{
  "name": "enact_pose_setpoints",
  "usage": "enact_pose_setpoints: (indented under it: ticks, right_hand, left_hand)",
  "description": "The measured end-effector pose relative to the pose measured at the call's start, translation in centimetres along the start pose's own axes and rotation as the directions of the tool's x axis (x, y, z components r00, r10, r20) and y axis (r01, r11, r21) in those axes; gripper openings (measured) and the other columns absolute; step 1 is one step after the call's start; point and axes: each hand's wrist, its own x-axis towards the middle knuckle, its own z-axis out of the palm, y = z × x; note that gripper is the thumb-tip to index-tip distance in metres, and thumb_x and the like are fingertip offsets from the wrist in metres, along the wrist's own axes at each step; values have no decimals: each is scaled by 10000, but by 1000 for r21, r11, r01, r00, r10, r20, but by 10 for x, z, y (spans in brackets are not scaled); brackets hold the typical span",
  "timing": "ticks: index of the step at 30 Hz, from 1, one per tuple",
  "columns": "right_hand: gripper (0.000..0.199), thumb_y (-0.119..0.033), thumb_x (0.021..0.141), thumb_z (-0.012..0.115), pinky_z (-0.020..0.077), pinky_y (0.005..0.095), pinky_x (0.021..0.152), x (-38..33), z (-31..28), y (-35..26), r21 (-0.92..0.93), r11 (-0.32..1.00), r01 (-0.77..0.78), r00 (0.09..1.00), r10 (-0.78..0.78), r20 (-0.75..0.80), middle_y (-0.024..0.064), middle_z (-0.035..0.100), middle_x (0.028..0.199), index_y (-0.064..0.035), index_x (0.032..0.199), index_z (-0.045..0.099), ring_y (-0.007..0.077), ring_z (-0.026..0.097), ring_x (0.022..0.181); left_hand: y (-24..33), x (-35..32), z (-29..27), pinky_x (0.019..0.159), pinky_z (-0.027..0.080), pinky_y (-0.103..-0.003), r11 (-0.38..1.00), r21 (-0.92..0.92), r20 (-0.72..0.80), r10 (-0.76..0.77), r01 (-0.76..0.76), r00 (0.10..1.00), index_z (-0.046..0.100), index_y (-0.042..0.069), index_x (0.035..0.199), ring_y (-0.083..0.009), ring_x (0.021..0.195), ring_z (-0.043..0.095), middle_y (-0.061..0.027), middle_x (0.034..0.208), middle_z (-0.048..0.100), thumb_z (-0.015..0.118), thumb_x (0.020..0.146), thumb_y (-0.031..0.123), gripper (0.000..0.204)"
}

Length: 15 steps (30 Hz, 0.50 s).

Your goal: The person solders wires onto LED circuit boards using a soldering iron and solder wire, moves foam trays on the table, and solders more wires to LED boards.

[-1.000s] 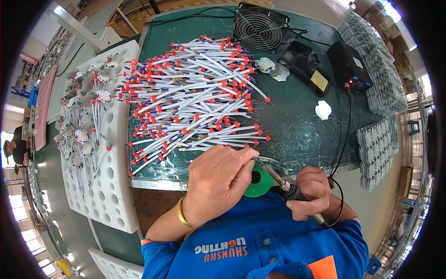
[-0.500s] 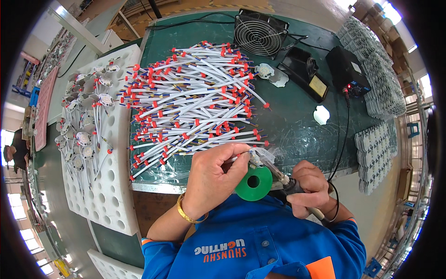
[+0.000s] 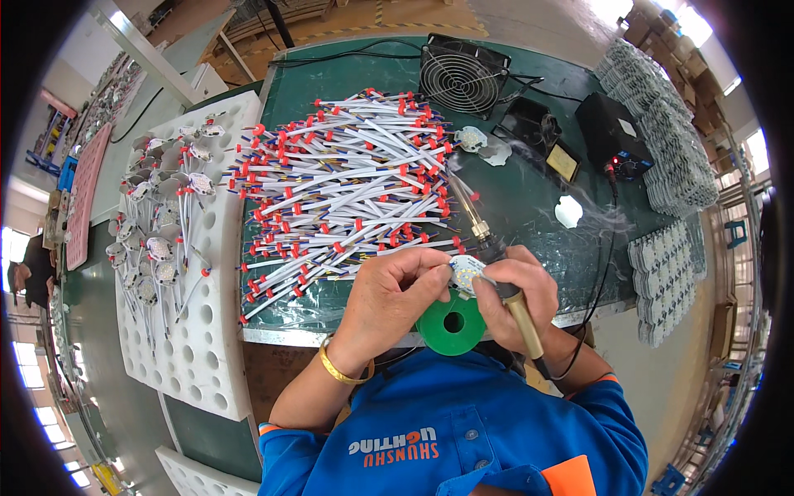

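My left hand is closed in a pinch at the left edge of a small round white LED circuit board. My right hand touches the board's right side with thumb and fingertip, while a soldering iron lies gripped in the same hand. The iron's hot end points up and away from the board, over the table. Just below the board is a green solder spool at the table's front edge. Whether a wire is held behind the left fingers is hidden.
A large pile of white cables with red rings covers the table's middle. Behind stand a fan, an iron stand and a black soldering station. Board stacks line the right. At left, a holed foam tray carries wired boards.
The iron's tip has swung from the board to point up and away. My right fingers have come in to touch the board, whose face now shows more fully.
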Motion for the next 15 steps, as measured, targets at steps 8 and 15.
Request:
enact_pose_setpoints:
  ticks: [8,15]
  right_hand:
    - [229,-29,751,675,448,271,580,5,-14,-2,214,963,-165,982,141,126,115,571,769,-14,929,531,200,569,658]
    - [271,-44,795,653,440,237,665,-13,3,9,602,662,-447,880,444,166,80,537,930,-18,1003,482,98,524,793]
  left_hand:
    - [-4,12,-25,619,463,-200,990,-139,262,62,-26,963,599,-8,928,-69,689,582,-23,738,616,632,842,199,226]
    - [-5,23,-17,573,402,-185,998,-50,336,54,-40,940,602,29,836,-27,623,488,34,670,552,552,897,281,265]
